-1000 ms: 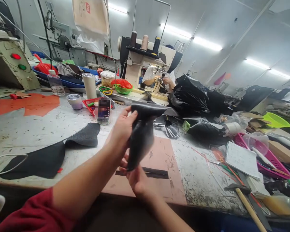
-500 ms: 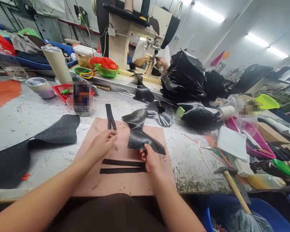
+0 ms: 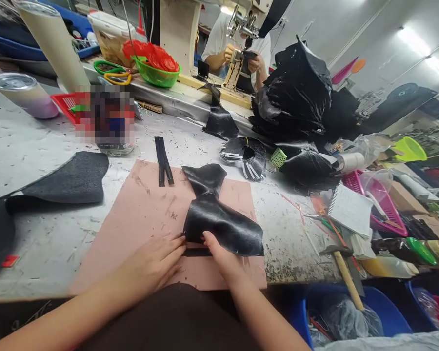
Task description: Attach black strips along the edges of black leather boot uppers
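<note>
- L hand (image 3: pixel 154 263): flat, palm down on pink mat (image 3: pixel 139 219); fingers spread loosely, tips at near-left corner of black leather piece (image 3: pixel 219 219). No grasp; pressing only.
- R hand (image 3: pixel 223 258): fingers extended, tips on near edge of leather piece, pressing; whether edge is pinched, cannot tell.
- Leather piece: glossy, bow-tie outline w/ narrow waist; lies flat on mat, wide lobe toward the person, narrow lobe away.
- Black strip (image 3: pixel 195 252): partly hidden under leather edge, betw. the two hands.
- Pair of black strips (image 3: pixel 163 161): at mat's far edge, well apart from hands.
- Dark grey felt piece (image 3: pixel 73 178): left of mat, on workbench (image 3: pixel 29 156).
- Right of mat: notebook (image 3: pixel 349 209), hammer (image 3: pixel 342 268), pink basket (image 3: pixel 384 214).
- Far side: heap of black leather (image 3: pixel 300 97), green bowl (image 3: pixel 157 78), sewing machine (image 3: pixel 241 24) w/ another person's hands (image 3: pixel 258 63) at it.
</note>
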`<state>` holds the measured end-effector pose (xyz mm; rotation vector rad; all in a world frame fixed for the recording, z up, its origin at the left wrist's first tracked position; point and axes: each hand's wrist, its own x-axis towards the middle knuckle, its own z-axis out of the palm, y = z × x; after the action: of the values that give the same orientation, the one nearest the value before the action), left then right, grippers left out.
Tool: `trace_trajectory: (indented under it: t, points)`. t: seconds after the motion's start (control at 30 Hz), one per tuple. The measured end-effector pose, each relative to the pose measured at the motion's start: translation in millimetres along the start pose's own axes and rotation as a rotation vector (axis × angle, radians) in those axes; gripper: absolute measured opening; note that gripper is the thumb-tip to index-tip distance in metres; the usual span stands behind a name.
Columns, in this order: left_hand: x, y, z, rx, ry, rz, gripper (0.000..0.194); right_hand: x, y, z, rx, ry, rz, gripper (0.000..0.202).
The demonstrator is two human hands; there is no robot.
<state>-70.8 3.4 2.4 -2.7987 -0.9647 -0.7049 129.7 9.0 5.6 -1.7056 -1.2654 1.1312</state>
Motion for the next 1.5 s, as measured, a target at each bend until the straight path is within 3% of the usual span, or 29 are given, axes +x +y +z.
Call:
trace_trajectory:
  t: [0.1, 0.2, 0.43, 0.7, 1.0, 1.23, 1.5]
  points:
    - [2.8, 3.8, -1.8, 0.071, 0.011, 0.01, 0.029, 0.1, 10.1, 0.5, 0.013, -0.02, 0.18, 0.043]
    - [2.6, 6.4, -4.9, 0.114, 0.042, 0.001, 0.025, -2.3, 11.0, 0.9, 0.018, -0.037, 0.25, 0.044]
    - [1.9, 10.1, -1.4, 0.034, -0.025, -0.003, 0.023, -10.5, -2.1, 0.3, 0.004, -0.023, 0.177, 0.037]
    - [0.9, 9.3, -1.4, 0.015, -0.062, -0.019, 0.022, -4.1, 4.4, -7.5, -0.075, -0.091, 0.138, 0.035]
    - [-0.4, 7.8, 0.6, 0.01, -0.048, -0.006, 0.027, -4.6, 3.5, -6.9, -0.121, 0.019, 0.144, 0.054]
    - [0.0, 8.0, -0.5, 0.048, -0.059, -0.001, 0.033, -5.8, 3.3, -5.2, -0.154, 0.029, 0.181, 0.078]
    - [6.5, 8.8, 2.2, 0.061, -0.075, -0.007, 0.041, -8.1, -1.4, -3.9, -0.162, 0.043, 0.079, 0.062]
